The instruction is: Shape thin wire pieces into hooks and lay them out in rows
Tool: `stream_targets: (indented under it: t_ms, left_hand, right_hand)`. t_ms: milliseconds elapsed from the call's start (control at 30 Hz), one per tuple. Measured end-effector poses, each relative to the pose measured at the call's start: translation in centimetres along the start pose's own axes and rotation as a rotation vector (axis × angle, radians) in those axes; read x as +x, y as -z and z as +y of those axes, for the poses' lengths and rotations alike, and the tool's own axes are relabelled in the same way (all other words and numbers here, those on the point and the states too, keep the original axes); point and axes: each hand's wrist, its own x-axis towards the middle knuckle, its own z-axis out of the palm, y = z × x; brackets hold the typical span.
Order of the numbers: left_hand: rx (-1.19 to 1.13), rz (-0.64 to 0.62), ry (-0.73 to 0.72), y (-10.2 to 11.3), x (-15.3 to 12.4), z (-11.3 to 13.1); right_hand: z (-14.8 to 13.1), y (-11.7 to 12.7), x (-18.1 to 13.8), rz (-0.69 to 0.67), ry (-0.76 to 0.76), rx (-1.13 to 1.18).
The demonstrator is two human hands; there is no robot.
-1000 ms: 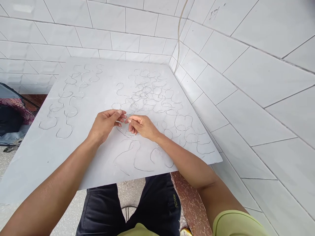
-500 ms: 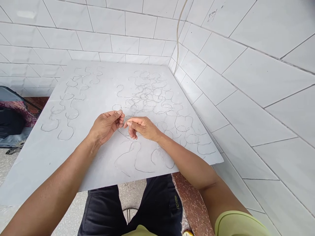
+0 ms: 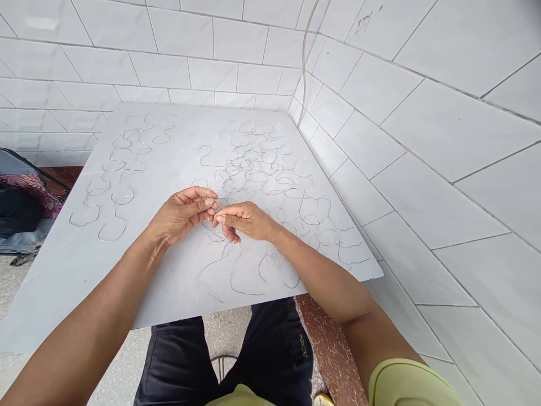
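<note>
Over the middle of a pale grey board, my left hand (image 3: 185, 215) pinches a thin wire between thumb and fingertips. My right hand (image 3: 245, 220) meets it from the right, its thumb and forefinger closed at the same wire. A curved stretch of that wire (image 3: 210, 230) seems to hang below the fingertips; its ends are hidden by the fingers. Just below the hands lies a bent wire (image 3: 232, 265) with a rounded top and spread legs. Another curved wire (image 3: 261, 270) is beside it, near the board's front edge.
The board (image 3: 169, 293) carries many tangled curved wires (image 3: 253, 163) on its right half and S-shaped wires (image 3: 122, 195) in rows on the left. White tiled walls (image 3: 406, 163) border the back and right. A bag (image 3: 25, 208) stands at left.
My fingertips have come closer together. The left fingers have shifted slightly right, and my right thumb and forefinger now meet the wire beside them.
</note>
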Motion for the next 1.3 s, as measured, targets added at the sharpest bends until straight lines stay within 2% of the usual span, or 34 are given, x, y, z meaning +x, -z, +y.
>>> stream_targets:
  t_ms: [233, 533, 833, 1100, 1200, 1300]
  left_hand:
    - [0.022, -0.035, 0.084, 0.6, 0.1, 0.0]
    - [0.052, -0.032, 0.039, 0.5, -0.4, 0.4]
    - [0.047, -0.022, -0.024, -0.4, -0.4, -0.1]
    - [0.011, 0.028, 0.020, -0.2, 0.0, 0.3]
    - [0.021, 0.072, 0.087, 0.2, 0.1, 0.2]
    - [0.012, 0.061, 0.128, 0.3, 0.0, 0.0]
  right_hand:
    - [-0.3, 0.2, -0.1, -0.024, -0.056, -0.051]
    - [-1.0, 0.5, -0.5, -0.056, -0.045, -0.050]
    - [-1.2, 0.6, -0.5, -0.082, -0.034, -0.033]
    - [-1.0, 1.1, -0.6, -0.047, -0.086, -0.132]
    - [-0.8, 0.8, -0.7, -0.067, -0.131, -0.201]
    - [-0.7, 0.5, -0.7, -0.100, -0.141, -0.215]
